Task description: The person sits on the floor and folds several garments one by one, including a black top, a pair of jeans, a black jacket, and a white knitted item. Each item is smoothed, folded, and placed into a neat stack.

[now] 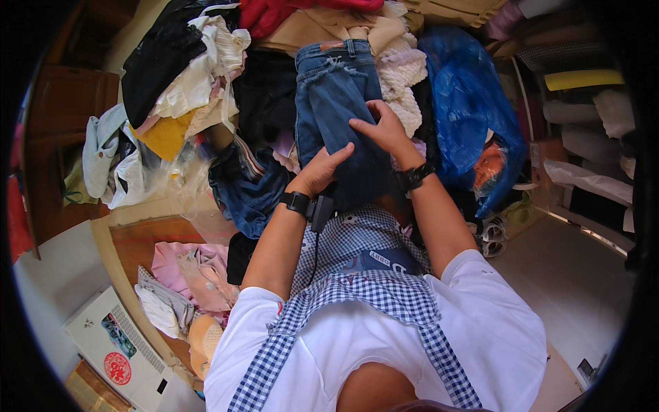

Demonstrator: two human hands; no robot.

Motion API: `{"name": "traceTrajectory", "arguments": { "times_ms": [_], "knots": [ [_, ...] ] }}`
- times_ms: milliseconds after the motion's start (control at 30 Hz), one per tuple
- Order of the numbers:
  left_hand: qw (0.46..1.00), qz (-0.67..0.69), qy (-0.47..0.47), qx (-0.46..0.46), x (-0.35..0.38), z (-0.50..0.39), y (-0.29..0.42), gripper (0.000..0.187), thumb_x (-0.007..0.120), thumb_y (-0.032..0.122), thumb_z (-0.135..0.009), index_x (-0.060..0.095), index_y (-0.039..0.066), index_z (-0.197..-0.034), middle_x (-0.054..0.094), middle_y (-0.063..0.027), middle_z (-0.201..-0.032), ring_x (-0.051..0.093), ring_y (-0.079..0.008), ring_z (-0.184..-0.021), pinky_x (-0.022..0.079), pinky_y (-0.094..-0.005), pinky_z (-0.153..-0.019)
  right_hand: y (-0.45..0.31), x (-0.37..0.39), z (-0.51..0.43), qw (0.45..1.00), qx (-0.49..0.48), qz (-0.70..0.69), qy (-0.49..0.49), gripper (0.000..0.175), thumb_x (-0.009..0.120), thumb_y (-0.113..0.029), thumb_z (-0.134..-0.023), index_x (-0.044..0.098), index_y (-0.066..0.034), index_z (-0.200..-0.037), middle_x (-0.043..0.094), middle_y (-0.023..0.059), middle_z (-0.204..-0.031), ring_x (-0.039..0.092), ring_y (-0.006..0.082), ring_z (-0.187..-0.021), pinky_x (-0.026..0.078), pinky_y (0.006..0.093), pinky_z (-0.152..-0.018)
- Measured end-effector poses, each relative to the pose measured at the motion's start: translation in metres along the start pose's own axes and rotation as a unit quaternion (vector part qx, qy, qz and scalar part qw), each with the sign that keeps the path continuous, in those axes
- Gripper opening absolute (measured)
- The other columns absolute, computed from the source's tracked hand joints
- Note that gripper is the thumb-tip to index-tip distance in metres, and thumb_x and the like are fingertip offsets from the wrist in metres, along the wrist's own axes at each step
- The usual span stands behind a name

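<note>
A pair of blue jeans (337, 103) lies before me with its waistband away from me and one leg folded up over the rest. My left hand (322, 167) is at the left edge of the denim, thumb on top and fingers hidden beneath or behind it. On the right, my right hand (383, 129) grips the edge of the denim with thumb and fingers apart. Another crumpled denim garment (247, 190) with a striped band lies left of my left hand. A white knitted garment (404, 87) is just right of the jeans.
A heap of black, white and yellow clothes (177, 87) lies at upper left. A blue plastic bag (463, 103) stands at right, near shelves with folded items (587, 134). Pink clothes (190, 268) lie at lower left. Red cloth (309, 13) is at the top.
</note>
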State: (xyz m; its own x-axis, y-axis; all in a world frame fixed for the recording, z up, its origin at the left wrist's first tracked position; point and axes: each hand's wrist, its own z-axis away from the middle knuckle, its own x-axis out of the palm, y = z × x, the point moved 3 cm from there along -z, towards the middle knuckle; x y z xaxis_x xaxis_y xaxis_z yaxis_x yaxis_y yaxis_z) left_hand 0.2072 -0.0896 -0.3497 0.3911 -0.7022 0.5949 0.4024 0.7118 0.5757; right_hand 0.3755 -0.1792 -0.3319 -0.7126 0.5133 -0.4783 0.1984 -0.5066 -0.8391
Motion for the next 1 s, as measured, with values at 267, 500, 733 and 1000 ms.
{"name": "traceTrajectory", "arguments": {
  "times_ms": [267, 500, 733, 1000],
  "knots": [
    [0.968, 0.203, -0.087, 0.121, -0.003, 0.026, 0.031, 0.077, 0.069, 0.04, -0.09, 0.033, 0.006, -0.149, 0.048, -0.0096, -0.144, 0.049, -0.0257, -0.13, 0.042, -0.0386, -0.106, -0.06, -0.018, 0.029, 0.879, 0.062, -0.406, -0.241, 0.051, 0.077, -0.012, -0.082, 0.058, 0.0014, -0.127, 0.066, 0.0075, -0.115, 0.062, 0.0146, -0.104, 0.049, 0.0279, -0.092],
    [0.862, -0.119, 0.197, 0.452, -0.025, 0.015, 0.12, 0.032, 0.059, 0.005, -0.096, 0.058, -0.002, -0.126, 0.068, -0.007, -0.112, 0.063, -0.0115, -0.099, 0.05, -0.0257, -0.088, -0.059, -0.014, -0.007, 0.892, -0.025, -0.449, -0.054, 0.027, 0.07, -0.01, -0.089, 0.064, -0.002, -0.114, 0.068, 0.0017, -0.107, 0.062, 0.0106, -0.096, 0.05, 0.0279, -0.085],
    [0.563, -0.616, 0.3, 0.462, -0.004, -0.007, 0.09, 0.044, 0.068, 0.016, -0.083, 0.059, 0.006, -0.125, 0.055, -0.0157, -0.131, 0.05, -0.0367, -0.122, 0.037, -0.0472, -0.104, 0.001, 0.007, -0.059, 0.964, -0.072, 0.003, 0.256, 0.038, 0.075, -0.015, -0.079, 0.062, -0.0016, -0.113, 0.062, 0.0114, -0.101, 0.061, 0.0255, -0.091, 0.051, 0.0352, -0.081],
    [0.519, -0.806, 0.135, 0.249, -0.014, -0.038, 0.028, 0.088, 0.069, 0.06, -0.076, 0.034, 0.031, -0.151, 0.016, -0.009, -0.162, 0.011, -0.0366, -0.149, 0.013, -0.0667, -0.112, 0.096, 0.006, 0.086, 0.951, 0.065, -0.107, 0.282, 0.029, 0.074, -0.023, -0.087, 0.058, -0.0029, -0.101, 0.056, 0.006, -0.09, 0.055, 0.0184, -0.082, 0.047, 0.0323, -0.076]
  ]
}}
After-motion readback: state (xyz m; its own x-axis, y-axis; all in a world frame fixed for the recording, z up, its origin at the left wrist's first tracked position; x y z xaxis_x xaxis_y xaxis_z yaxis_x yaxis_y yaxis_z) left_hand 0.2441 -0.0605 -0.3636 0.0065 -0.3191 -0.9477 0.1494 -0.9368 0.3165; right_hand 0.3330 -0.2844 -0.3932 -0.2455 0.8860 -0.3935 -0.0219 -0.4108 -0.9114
